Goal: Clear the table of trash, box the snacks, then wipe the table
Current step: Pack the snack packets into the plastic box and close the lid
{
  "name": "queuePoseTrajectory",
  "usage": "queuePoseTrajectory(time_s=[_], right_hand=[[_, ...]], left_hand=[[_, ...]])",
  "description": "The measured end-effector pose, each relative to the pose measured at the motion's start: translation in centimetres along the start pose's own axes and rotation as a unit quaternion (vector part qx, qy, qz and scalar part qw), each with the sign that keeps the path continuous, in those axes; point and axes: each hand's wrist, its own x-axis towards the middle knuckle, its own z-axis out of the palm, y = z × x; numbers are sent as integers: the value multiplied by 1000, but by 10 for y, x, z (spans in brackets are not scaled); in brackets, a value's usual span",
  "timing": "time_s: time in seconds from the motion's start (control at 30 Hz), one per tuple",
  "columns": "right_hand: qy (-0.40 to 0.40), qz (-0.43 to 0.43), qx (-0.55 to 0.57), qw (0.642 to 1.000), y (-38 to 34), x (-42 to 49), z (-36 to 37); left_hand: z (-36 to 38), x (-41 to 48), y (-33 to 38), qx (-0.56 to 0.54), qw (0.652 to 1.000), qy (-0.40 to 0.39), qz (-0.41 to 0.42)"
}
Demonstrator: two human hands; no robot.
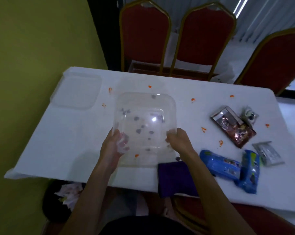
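Clear square plastic container (144, 122) held over white surface (62, 141), left hand (112, 147) and right hand (178, 140) each curled over near rim corner. Empty, looks light, stiff, slick; two-handed rim grip suits. Blue snack packs (219, 164) lie right.

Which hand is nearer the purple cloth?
Right. The right hand grips the clear box at its right side, just beyond the purple cloth; the left hand grips its left side, farther away.

A yellow-green wall (33, 39) is seen on the left. Three gold-framed red chairs (143, 36) are set along the far edge of the white-covered tabletop (67, 141), and pale vertical blinds (265, 19) are hung at the upper right.
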Motion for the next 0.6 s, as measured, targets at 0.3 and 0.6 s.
queuePoseTrajectory(time_s=[0.3, 0.6], right_hand=[[69, -11, -9, 997, 82, -46, -104], [-52, -16, -230, 972, 111, -57, -122]], left_hand=[[64, -75, -93, 92, 995, -16, -31], [61, -106, -128, 180, 980, 81, -21]])
